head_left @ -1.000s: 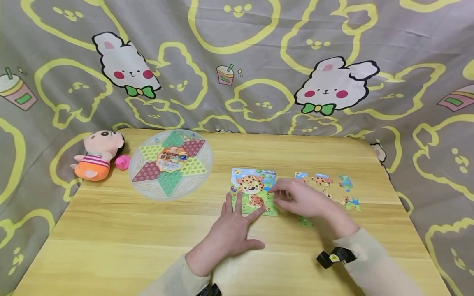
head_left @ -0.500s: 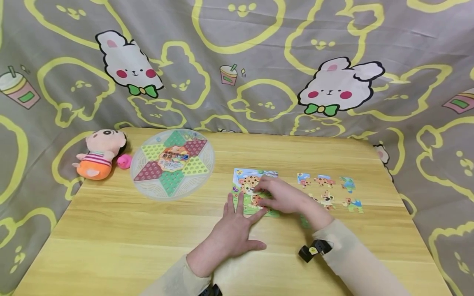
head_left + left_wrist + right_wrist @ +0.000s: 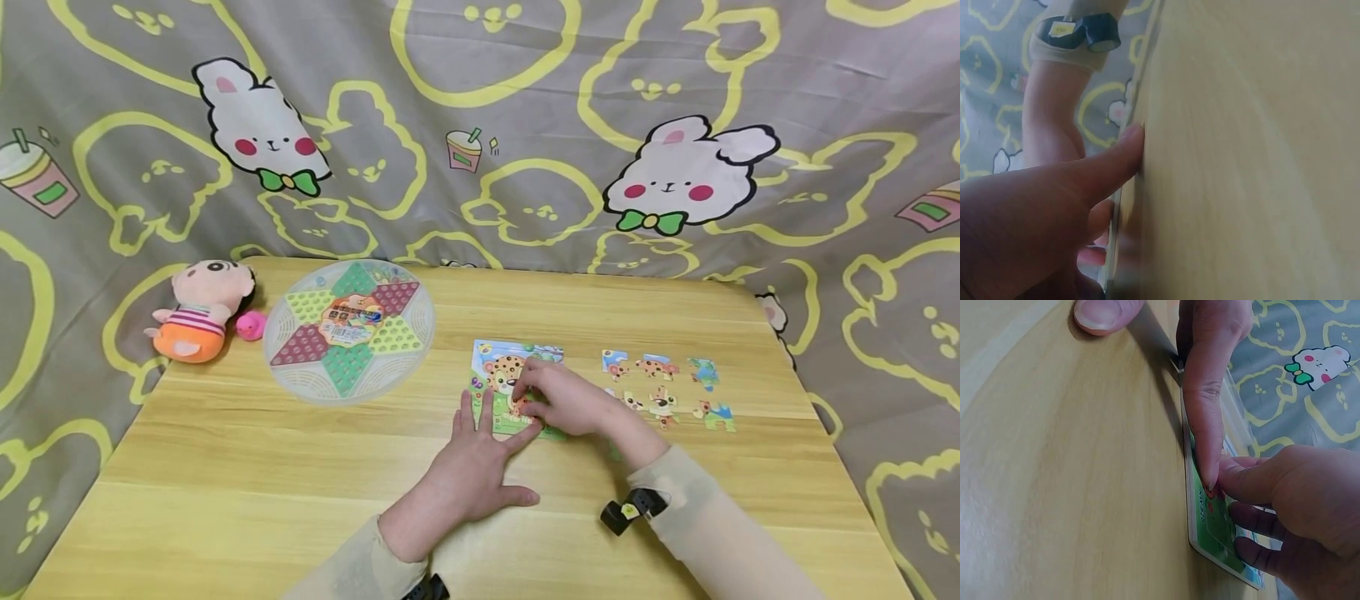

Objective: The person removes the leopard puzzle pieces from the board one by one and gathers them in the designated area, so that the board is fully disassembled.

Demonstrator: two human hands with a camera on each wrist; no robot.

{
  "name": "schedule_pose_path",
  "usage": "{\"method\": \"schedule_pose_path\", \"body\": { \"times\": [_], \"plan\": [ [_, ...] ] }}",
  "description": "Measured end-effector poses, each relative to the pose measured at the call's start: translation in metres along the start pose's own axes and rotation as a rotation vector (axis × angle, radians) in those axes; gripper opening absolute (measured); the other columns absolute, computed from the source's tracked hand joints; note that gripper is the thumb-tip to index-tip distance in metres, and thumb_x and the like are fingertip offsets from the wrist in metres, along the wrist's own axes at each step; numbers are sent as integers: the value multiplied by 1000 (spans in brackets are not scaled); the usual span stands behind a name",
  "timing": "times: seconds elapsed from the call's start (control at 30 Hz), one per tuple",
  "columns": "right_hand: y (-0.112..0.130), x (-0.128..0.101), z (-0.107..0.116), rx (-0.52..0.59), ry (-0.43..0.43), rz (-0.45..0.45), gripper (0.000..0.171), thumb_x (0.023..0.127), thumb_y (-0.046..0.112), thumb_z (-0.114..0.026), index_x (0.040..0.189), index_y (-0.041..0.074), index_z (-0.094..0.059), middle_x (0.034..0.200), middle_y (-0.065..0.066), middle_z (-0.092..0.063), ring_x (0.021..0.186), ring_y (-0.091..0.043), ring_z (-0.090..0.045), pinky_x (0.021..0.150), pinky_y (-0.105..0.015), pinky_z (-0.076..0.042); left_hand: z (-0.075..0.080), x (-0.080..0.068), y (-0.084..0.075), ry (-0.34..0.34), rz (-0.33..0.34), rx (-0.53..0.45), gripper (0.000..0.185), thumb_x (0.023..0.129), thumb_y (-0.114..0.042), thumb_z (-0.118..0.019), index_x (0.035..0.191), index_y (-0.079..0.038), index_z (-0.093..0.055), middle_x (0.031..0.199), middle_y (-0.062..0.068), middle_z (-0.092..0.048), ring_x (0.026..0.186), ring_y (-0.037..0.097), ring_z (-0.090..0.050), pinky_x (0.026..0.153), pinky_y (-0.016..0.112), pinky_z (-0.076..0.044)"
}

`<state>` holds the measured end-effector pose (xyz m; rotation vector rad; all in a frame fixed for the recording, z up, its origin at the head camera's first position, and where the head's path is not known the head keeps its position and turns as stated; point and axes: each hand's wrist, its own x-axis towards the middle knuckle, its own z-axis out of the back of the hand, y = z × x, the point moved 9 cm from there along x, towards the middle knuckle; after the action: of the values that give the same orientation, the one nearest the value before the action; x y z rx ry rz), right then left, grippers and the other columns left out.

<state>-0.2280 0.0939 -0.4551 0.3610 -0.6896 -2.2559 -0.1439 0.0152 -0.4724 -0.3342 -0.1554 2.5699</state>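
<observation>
A leopard jigsaw puzzle (image 3: 491,421) lies flat on the wooden table, partly covered by both hands. My left hand (image 3: 476,475) spreads over its lower edge with straight fingers, and the index finger (image 3: 1204,412) presses on the board in the right wrist view. Over the leopard's body, my right hand (image 3: 570,398) bends its thumb and fingers down and pinches a puzzle piece (image 3: 1219,528); much of that piece is hidden under the fingers. Seen from the left wrist, the left hand (image 3: 1041,212) has its thumb stretched out along the tabletop.
Several loose puzzle pieces (image 3: 657,367) lie in rows to the right of the board. A round Chinese checkers board (image 3: 349,383) lies at the back left. Beside it are a small pink duck (image 3: 251,325) and a plush doll (image 3: 198,312). A patterned curtain (image 3: 525,242) hangs behind the table.
The right hand has moved left from the board's right edge to over the leopard's body, then stays nearly still there. The left hand holds its place. The view shifts slightly.
</observation>
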Motion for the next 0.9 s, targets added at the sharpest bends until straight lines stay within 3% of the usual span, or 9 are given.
{"method": "schedule_pose_path", "body": {
  "times": [0.27, 0.6, 0.9],
  "plan": [
    [3, 0, 0, 12, -8, -16, 23, 90, 11, -71, 112, 6, -67, 95, 2, -62, 88, -15, -58, 79, -31, -50, 0, 0, 1, 20, 8, -13, 91, 77, -82, -50, 154, -45, -20, 154, 37, -11, 134, 66, -5, 106, 67, -29],
    [3, -3, -1, -4, -12, 27, 22, 91, 19, -71, 111, 11, -68, 101, 4, -58, 90, -14, -55, 81, -34, -48, -1, 1, 0, 45, 15, -15, 90, 77, -83, -49, 154, -46, -18, 154, 36, -9, 134, 65, -3, 107, 66, -28],
    [0, -4, -4, 101, 25, -20, 26, 89, 20, -74, 112, 13, -65, 96, 7, -63, 89, -10, -59, 80, -30, -51, -1, 1, 0, 47, 22, -14, 90, 77, -83, -49, 153, -47, -19, 155, 36, -7, 135, 65, -3, 107, 66, -28]
  ]
}}
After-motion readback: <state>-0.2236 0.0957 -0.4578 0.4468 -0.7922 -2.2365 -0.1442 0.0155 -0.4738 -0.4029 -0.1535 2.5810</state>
